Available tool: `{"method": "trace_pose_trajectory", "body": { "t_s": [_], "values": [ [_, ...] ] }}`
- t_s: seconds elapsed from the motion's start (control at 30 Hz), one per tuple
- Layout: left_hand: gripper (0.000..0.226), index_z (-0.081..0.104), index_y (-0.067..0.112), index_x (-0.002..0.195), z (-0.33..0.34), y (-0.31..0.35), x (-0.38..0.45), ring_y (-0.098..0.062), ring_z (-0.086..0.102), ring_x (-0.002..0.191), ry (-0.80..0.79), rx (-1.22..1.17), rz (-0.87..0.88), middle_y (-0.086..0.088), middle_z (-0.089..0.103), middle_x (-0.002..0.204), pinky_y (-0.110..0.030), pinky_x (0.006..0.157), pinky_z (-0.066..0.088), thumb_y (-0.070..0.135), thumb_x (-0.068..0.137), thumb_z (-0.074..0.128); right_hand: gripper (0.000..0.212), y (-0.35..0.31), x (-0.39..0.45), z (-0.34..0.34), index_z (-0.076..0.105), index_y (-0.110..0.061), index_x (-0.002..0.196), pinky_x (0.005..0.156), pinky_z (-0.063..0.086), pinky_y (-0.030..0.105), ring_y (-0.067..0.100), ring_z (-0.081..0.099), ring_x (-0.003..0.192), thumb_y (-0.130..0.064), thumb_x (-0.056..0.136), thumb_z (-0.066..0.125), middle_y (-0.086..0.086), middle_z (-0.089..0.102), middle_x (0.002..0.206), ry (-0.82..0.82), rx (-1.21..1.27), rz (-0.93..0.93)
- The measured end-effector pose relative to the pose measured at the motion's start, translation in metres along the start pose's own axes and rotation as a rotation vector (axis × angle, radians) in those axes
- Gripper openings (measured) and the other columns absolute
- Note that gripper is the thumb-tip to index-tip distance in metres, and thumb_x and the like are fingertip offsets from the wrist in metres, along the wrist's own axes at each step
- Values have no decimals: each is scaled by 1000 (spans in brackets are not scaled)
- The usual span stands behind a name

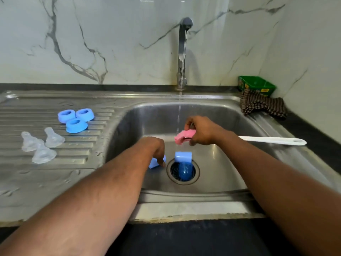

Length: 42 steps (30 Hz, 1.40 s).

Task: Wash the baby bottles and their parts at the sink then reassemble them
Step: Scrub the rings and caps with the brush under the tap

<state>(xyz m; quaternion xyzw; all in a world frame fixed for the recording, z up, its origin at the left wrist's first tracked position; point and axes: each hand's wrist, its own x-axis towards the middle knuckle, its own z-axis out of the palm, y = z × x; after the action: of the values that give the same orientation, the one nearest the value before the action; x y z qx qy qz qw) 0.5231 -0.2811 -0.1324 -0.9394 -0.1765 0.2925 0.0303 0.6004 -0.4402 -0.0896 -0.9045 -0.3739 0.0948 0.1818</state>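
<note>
Left hand (pixel 156 150): fingers curled on a light blue cap (pixel 154 163) in the sink (pixel 129 119).
Right hand (pixel 201 131): pinches a pink sponge (pixel 182 137) under running water (pixel 178 115).

Both bare forearms are reaching forward and down, side by side. The left hand (pixel 156 150) is hanging lower, its fingers curling downward around something small. The right hand (pixel 201 131) is hovering higher, pinching a thing between thumb and fingers.
</note>
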Motion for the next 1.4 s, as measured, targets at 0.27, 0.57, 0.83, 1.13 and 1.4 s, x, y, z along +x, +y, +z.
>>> {"method": "trace_pose_trajectory", "body": {
  "t_s": [0.27,0.57,0.83,1.13,1.4],
  "values": [
    [75,50,15,141,3,1,9,-28,55,121,14,-21,6,-4,51,142,-40,102,46,53,80,73,51,-2,-2,-3,62,-20,109,80,55,37,21,60,95,-3,67,85,3,62,109,8,0,8],
    [58,43,21,146,0,2,-16,-27,52,127,-11,-71,87,-6,43,147,-30,95,45,33,94,65,86,-8,-7,-5,41,-17,144,98,50,44,30,56,117,-7,70,86,11,54,134,1,24,33],
    [55,46,20,140,6,-2,-18,-26,55,93,-78,-167,56,-12,50,135,-34,87,53,19,90,71,87,-10,-11,-8,39,-16,145,98,50,42,31,55,120,-7,72,85,13,52,137,-10,43,15],
    [40,61,13,127,-44,12,0,-26,62,95,685,-1254,109,-13,64,119,-33,71,51,5,89,68,50,-10,-13,-20,54,-16,128,83,45,34,27,58,110,-32,85,74,10,57,128,172,8,62],
    [37,63,18,119,-49,37,15,-38,63,109,847,-1735,172,-15,62,113,-52,92,54,-3,89,65,35,-3,-12,-26,57,-17,122,86,45,36,31,59,112,-36,92,62,9,62,124,437,19,178]
  ]
}}
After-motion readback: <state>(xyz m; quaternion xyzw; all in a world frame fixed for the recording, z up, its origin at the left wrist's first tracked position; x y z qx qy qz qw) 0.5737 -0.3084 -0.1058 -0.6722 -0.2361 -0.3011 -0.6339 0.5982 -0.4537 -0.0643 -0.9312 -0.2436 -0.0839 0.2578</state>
